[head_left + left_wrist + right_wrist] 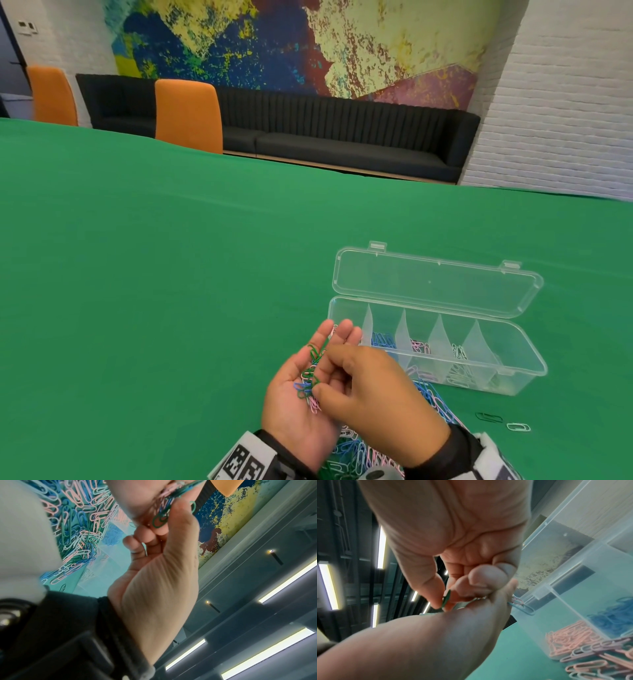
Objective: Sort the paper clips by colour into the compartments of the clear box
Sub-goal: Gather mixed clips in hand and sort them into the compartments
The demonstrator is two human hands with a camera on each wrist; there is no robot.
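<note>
Picking from palm: the right hand works over the upturned left hand, both raised above the near edge of the desk.
Left hand state: palm up, fingers nearly straight and pointing away toward the box; a mixed handful of clips (green, blue, pink) lies loose in the palm, cupped rather than pinched.
Right hand state: thumb and forefinger closed on a green clip, as the right wrist view shows; the other fingers are curled in toward the palm.
Key relation: the clear box lies to the right of and beyond both hands, long axis running left to right along the desk, lid laid open on its far side. The right hand is nearer to it.
Compartments: blue clips, then pink clips, then white clips going rightward. The leftmost cell is partly hidden behind the left fingertips. I cannot tell which cell holds green.
Unsorted stock: a mixed pile sits on the desk under the wrists at the near edge; two stray clips lie just right of it.
Judged next move: carry the green clip rightward and away, over the near wall of the box.
Risk: clips in the palm may be hooked together and trail along.
</note>
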